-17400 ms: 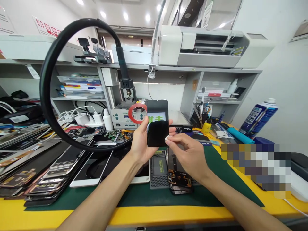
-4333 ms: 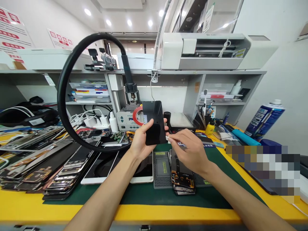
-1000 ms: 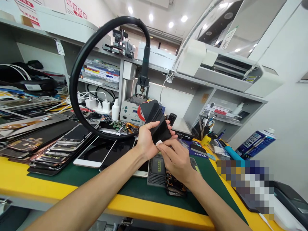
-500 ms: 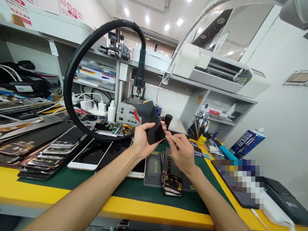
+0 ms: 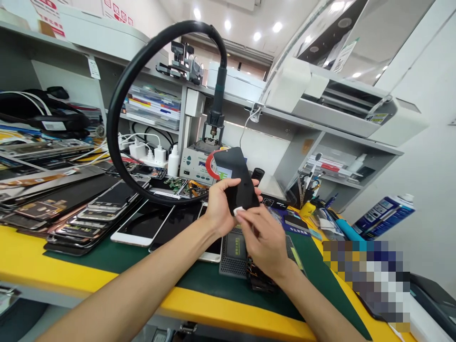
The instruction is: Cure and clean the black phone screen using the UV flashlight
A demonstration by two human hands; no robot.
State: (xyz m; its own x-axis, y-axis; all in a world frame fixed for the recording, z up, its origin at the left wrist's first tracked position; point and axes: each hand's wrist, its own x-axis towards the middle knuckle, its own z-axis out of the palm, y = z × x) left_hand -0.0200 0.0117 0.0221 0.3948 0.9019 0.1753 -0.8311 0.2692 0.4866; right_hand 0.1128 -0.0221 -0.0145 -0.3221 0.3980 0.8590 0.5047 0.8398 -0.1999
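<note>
My left hand (image 5: pixel 218 205) is closed round a black phone screen (image 5: pixel 244 183), thumb over its face and fingertips along its right edge. The screen is tilted, its glossy dark side towards me. Whether a phone body sits behind it I cannot tell. A small white wad (image 5: pixel 238 210), perhaps cloth or tissue, is pinched in my right hand (image 5: pixel 265 235) against the screen's lower end. Under my right hand lies a stack of phone parts (image 5: pixel 260 279), largely covered, on a grey perforated pad (image 5: pixel 231 266). A red curved patch (image 5: pixel 211 165) shows by the screen's upper left edge.
A thick black hose (image 5: pixel 113 118) loops up from the bench machine (image 5: pixel 192 164). Stacked phone screens (image 5: pixel 76 228) lie left, and a white-framed phone (image 5: pixel 140 225) lies on the green mat (image 5: pixel 199 278). A blue spray can (image 5: pixel 384 217) leans at right.
My right hand has moved from the screen's lower right corner leftward along its bottom end, where the white wad now shows more. The view has shifted slightly, and my left hand keeps its hold.
</note>
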